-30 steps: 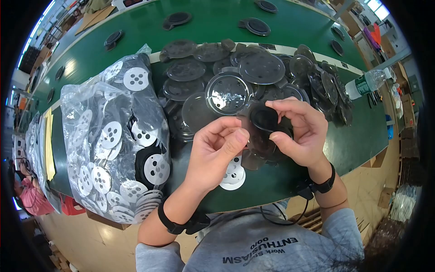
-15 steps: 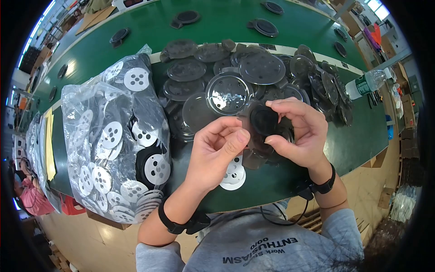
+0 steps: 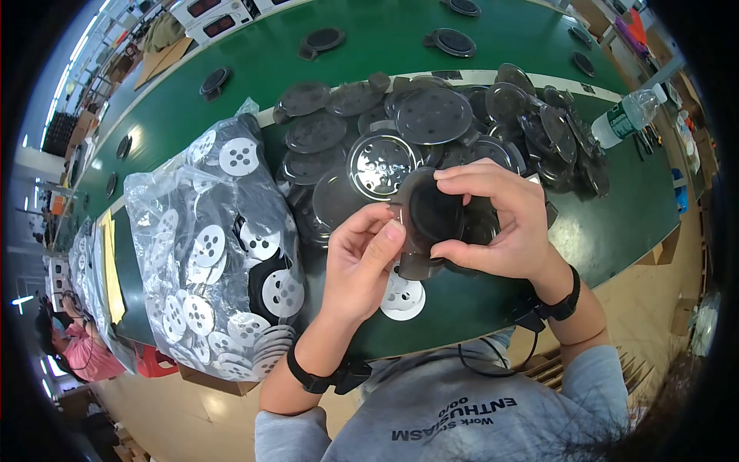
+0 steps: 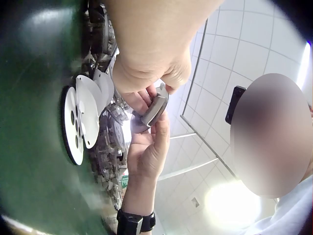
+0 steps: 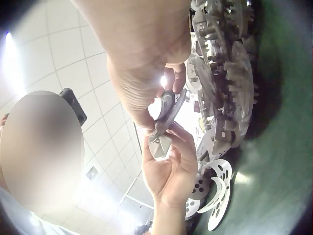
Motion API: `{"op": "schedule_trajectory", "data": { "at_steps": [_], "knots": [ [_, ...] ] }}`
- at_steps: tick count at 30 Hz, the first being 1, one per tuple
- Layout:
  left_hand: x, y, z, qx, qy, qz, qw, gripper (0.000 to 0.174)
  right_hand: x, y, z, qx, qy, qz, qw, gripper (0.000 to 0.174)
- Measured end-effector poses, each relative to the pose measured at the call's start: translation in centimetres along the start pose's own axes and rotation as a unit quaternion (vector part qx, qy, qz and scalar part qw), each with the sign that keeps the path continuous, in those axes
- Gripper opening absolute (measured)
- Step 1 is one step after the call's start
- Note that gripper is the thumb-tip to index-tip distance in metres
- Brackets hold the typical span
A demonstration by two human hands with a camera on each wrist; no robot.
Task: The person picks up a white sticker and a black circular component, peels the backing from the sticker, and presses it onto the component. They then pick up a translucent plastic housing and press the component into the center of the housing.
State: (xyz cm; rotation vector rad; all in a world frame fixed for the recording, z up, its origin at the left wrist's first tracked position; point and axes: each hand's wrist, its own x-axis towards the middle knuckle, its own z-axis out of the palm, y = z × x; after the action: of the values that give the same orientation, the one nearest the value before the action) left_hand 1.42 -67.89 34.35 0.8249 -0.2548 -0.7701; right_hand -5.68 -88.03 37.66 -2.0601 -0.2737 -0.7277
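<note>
Between both hands, above the bench, a translucent dark round cover (image 3: 411, 212) is held with a black disc (image 3: 436, 206) against its face. My left hand (image 3: 358, 266) pinches the cover's left edge between thumb and fingers. The right hand (image 3: 504, 223) grips the black disc at its rim, thumb below and fingers above. In the left wrist view the grey piece (image 4: 155, 108) shows edge-on between the hands. The right wrist view shows the disc (image 5: 167, 104) lying along the cover. White discs with holes (image 3: 403, 299) lie on the bench below the hands.
A pile of dark translucent covers (image 3: 433, 115) lies behind the hands. At the left stands a clear plastic bag of white discs (image 3: 239, 157). A water bottle (image 3: 627, 118) lies at the right. Several dark parts rest on the green surface beyond (image 3: 369, 46).
The cover and black disc have shifted slightly left with the right hand, and the disc's broad face now shows more. The head view has turned a little. Both hands keep their hold.
</note>
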Motion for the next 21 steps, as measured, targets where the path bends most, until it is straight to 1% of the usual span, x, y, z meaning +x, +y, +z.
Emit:
{"op": "schedule_trajectory", "data": {
  "at_steps": [5,8,11,13,16,20,21],
  "knots": [
    [-0.11,0.01,-0.42,0.001,-0.012,0.001,1.0,0.022,0.07,-0.7,-0.13,-0.032,-0.008,0.002,0.999,0.056],
    [-0.06,0.05,-0.19,0.001,-0.008,0.006,1.0,0.023,-0.09,-0.77,0.03,-0.046,0.001,-0.013,0.999,0.056],
    [-0.15,-0.07,-0.32,0.008,-0.011,0.017,1.0,0.024,-0.08,-0.63,-0.07,-0.062,0.003,-0.047,0.997,0.056],
    [-0.03,-0.17,-0.7,0.009,-0.025,0.022,0.999,0.025,-0.19,-0.66,-0.11,-0.068,-0.002,-0.047,0.997,0.056],
    [-0.05,-0.09,-0.13,0.014,-0.02,0.042,0.999,0.027,-0.32,-0.6,-0.08,-0.066,-0.002,-0.048,0.997,0.055],
    [0.03,-0.15,-0.56,0.017,-0.047,0.042,0.998,0.029,-0.56,-0.73,0.01,-0.057,0.005,-0.04,0.998,0.056],
    [0.09,-0.23,-0.78,0.017,-0.054,0.043,0.998,0.03,-0.56,-0.81,-0.01,-0.051,0.007,-0.035,0.998,0.053]
  ]
}}
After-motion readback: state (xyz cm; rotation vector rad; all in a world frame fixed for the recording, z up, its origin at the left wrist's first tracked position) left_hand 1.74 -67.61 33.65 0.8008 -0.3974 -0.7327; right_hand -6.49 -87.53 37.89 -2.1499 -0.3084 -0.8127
